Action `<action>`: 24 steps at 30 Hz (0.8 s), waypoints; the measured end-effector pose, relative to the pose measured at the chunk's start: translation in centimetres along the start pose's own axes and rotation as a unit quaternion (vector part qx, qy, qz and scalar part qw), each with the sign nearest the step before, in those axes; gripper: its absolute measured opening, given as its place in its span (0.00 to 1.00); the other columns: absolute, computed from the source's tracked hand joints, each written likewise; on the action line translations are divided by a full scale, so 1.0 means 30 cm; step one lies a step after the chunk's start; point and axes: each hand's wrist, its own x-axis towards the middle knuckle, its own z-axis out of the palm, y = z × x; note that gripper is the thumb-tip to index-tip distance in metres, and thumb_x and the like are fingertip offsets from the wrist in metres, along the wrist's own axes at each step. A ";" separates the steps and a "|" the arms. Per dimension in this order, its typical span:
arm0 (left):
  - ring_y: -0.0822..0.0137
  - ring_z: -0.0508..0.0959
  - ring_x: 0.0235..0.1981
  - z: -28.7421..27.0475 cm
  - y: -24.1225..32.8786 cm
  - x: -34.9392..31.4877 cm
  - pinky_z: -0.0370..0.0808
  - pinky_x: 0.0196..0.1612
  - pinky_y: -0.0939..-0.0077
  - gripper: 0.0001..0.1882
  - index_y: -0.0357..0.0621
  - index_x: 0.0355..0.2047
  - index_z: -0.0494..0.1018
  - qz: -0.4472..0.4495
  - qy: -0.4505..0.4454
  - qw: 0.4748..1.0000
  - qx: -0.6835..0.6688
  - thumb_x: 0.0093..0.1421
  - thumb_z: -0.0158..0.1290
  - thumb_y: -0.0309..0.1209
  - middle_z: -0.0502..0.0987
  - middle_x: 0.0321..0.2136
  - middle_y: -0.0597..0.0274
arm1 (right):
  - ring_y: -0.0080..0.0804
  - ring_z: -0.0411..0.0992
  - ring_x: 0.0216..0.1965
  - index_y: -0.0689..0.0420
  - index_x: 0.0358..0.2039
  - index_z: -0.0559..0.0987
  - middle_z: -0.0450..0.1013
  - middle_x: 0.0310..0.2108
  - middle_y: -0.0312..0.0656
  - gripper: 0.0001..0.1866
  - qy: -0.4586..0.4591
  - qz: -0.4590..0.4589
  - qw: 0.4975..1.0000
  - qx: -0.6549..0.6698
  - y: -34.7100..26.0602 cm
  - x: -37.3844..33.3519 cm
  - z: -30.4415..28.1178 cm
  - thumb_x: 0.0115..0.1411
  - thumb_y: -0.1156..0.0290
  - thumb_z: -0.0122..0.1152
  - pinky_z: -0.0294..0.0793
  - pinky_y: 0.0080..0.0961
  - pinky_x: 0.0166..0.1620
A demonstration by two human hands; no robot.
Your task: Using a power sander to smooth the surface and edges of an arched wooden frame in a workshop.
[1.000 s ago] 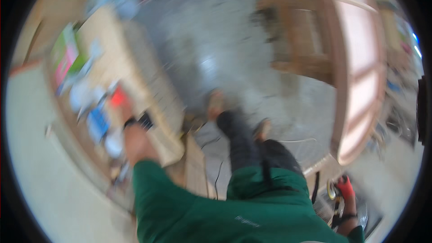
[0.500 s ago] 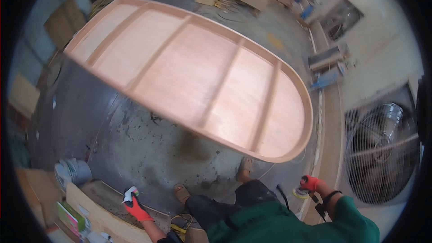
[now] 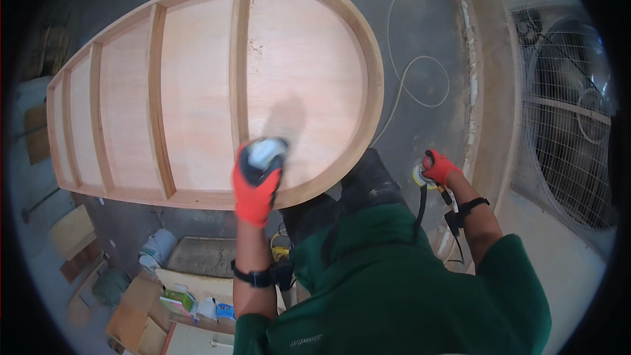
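As tool handling seems next to want steadiness, my left hand (image 3: 255, 184) grips a rounded white object (image 3: 266, 152) over the ribbed pale-wood panel's (image 3: 197, 92) near edge, my right hand (image 3: 441, 166) a yellow-rimmed disc tool (image 3: 419, 175).

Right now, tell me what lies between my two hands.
In the head view, left hand to right hand: the wooden panel's rounded end, a dark trouser leg, grey floor, the held round tool.

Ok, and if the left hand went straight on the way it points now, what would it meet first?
Likely the pale panel inside the rounded end of the wooden frame: the left hand, holding a white object, points out over it. How high it sits above the panel is unclear.
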 end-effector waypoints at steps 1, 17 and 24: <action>0.71 0.77 0.44 0.050 -0.005 0.025 0.75 0.46 0.77 0.20 0.35 0.50 0.73 -0.016 -0.034 0.999 -0.007 0.58 0.61 0.26 0.80 0.39 0.57 | 0.58 0.68 0.60 0.46 0.67 0.61 0.66 0.59 0.58 0.47 -0.013 -0.001 1.000 0.000 -0.007 -0.015 0.020 0.47 0.56 0.71 0.69 0.41 0.63; 0.68 0.81 0.28 0.439 -0.112 0.232 0.77 0.35 0.71 0.18 0.43 0.49 0.76 -0.134 -0.198 0.954 0.180 0.57 0.60 0.28 0.81 0.32 0.59 | 0.55 0.70 0.58 0.47 0.67 0.63 0.68 0.56 0.59 0.53 -0.054 0.037 0.994 0.082 0.212 -0.092 0.166 0.40 0.56 0.78 0.68 0.39 0.62; 0.65 0.82 0.28 0.471 -0.112 0.266 0.77 0.37 0.69 0.15 0.46 0.46 0.78 -0.091 -0.211 0.942 0.245 0.57 0.59 0.30 0.82 0.30 0.58 | 0.58 0.67 0.59 0.46 0.67 0.63 0.67 0.57 0.60 0.53 -0.053 0.014 0.988 0.147 0.257 -0.062 0.172 0.39 0.57 0.79 0.68 0.41 0.62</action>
